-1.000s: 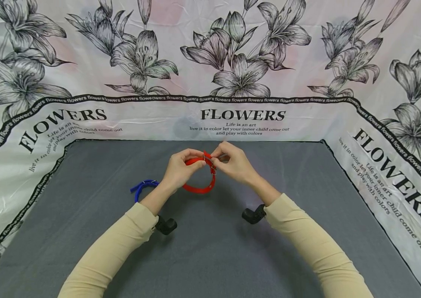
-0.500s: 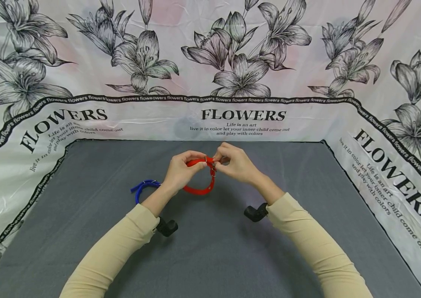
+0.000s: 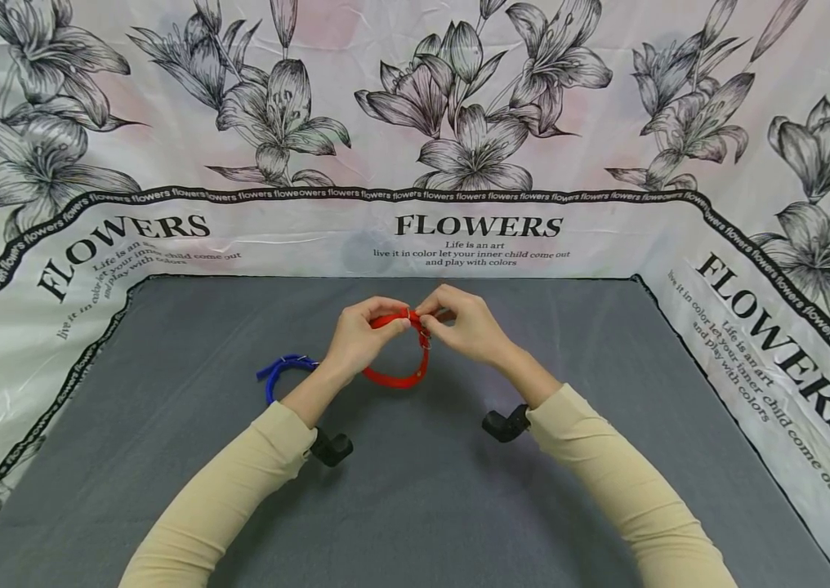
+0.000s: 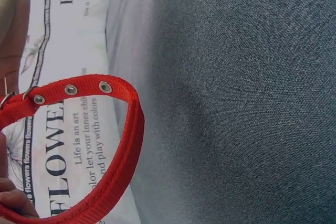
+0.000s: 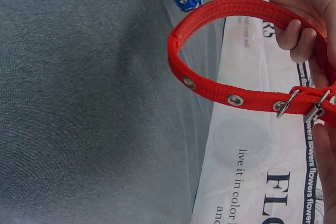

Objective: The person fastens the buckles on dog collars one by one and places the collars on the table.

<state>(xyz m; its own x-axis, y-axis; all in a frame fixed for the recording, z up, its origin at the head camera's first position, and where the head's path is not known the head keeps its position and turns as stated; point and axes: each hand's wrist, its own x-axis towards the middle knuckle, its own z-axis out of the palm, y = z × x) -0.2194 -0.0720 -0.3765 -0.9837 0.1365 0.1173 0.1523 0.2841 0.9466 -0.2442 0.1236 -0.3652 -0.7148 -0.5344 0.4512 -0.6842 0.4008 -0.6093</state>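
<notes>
A red pet collar (image 3: 397, 381) with metal eyelets is held up in a loop above the grey cloth. My left hand (image 3: 352, 336) pinches its band on the left between thumb and fingers. On the other side, my right hand (image 3: 470, 327) pinches the band close to the metal buckle (image 5: 316, 110). In the right wrist view, the strap passes through a metal ring (image 5: 287, 103) beside that buckle, and bare eyelets show along the loop. Fingertips hide part of the strap at the buckle. A blue collar (image 3: 277, 376) lies curled on the cloth, partly behind my left wrist.
Grey cloth (image 3: 415, 506) covers the table. White floral fabric (image 3: 297, 233) with printed lettering rises at the back and both sides. A black wrist camera (image 3: 332, 447) sits under the left wrist, another camera (image 3: 506, 423) under the right.
The strap at the buckle has come down slightly and lies flatter between my fingers. My right hand shifted a little right, then back toward the left. The blue collar stays put.
</notes>
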